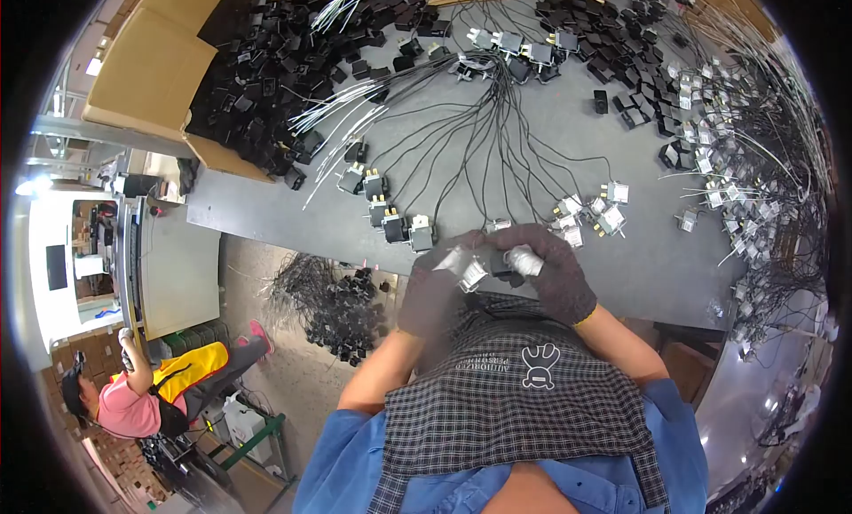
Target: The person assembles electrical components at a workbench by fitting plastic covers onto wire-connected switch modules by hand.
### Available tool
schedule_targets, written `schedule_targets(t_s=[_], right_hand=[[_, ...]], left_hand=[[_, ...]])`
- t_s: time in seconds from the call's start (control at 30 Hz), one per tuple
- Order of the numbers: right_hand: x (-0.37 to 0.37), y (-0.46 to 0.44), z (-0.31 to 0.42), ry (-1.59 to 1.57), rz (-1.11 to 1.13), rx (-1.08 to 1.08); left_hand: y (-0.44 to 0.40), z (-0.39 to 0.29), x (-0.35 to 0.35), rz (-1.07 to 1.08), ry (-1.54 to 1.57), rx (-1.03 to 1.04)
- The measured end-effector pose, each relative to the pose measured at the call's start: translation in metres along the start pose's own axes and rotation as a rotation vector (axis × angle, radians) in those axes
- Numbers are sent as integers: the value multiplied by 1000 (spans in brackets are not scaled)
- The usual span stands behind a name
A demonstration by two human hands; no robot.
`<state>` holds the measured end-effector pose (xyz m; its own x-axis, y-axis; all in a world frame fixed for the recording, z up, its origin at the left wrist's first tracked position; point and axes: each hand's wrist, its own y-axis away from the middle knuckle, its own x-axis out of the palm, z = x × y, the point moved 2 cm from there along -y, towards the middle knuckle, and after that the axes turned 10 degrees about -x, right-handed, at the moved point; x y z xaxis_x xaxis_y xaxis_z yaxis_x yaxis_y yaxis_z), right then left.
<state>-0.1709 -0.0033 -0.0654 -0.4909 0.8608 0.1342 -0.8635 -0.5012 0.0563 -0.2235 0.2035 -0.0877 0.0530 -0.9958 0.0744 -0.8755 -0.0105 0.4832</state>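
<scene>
Both of my hands wear dark gloves with whitish wrapped fingertips and are close together at the table's front edge. My left hand [433, 288], smeared by motion, is closed on a small silver-white plug piece [474, 274]. My right hand [557, 274] is closed around a small black plastic housing [504, 267], partly hidden by its fingers. Just beyond the hands, corded plug pieces [568, 214] lie on the right. Pieces with black housings [394, 227] and brass-coloured prongs stand in a row on the left. Their black cords [497, 114] fan out from a bundle at the back.
The grey table [311, 234] carries a heap of black housings [257, 97] by an open cardboard box [151, 61]. More housings [612, 43] and tangled corded pieces [719, 168] lie right. Corded black parts [342, 314] are on the floor. A seated person [142, 390] is at left.
</scene>
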Motion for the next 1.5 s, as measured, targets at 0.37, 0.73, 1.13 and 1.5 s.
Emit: schedule_targets(t_s=[0.37, 0.73, 1.13, 1.5], right_hand=[[7, 2, -9, -3, 84, 415], [25, -7, -2, 231, 179, 243], [48, -58, -42, -920, 97, 601], [-13, -27, -36, 1124, -60, -292]], left_hand=[[4, -6, -2, 98, -103, -28], [31, 4, -6, 100, -124, -156], [-2, -15, -19, 294, -387, 97], [-34, -54, -145, -88, -19, -113]])
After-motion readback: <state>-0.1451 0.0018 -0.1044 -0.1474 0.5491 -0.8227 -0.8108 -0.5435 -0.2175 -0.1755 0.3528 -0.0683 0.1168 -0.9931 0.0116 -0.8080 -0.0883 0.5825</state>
